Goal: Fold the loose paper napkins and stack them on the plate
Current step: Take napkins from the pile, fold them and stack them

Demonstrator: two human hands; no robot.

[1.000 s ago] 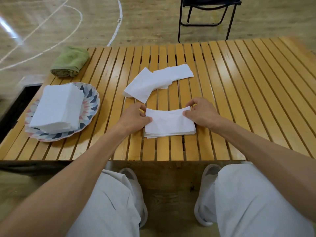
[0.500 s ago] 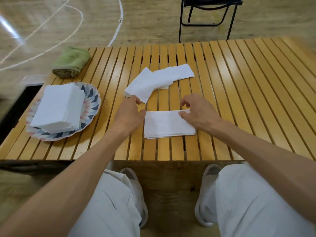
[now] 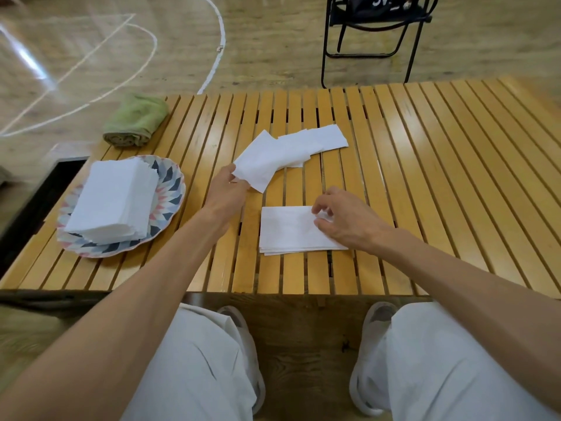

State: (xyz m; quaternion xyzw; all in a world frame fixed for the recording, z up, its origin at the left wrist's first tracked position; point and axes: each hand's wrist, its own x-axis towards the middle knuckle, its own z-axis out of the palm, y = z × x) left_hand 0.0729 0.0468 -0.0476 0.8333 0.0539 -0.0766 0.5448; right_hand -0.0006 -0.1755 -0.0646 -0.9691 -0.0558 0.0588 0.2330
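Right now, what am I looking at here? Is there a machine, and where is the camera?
No machine: a person's two bare hands, filmed by a camera worn on the head, looking down at a slatted wooden table. The left hand pinches a corner of the loose white paper napkins. The right hand rests on a folded white napkin pile. A patterned plate holds a stack of folded napkins; a rolled green towel lies behind it.

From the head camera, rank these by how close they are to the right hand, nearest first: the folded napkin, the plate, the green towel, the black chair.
1. Folded napkin: under the right hand.
2. Plate: left side.
3. Green towel: far left corner.
4. Black chair: beyond the table.
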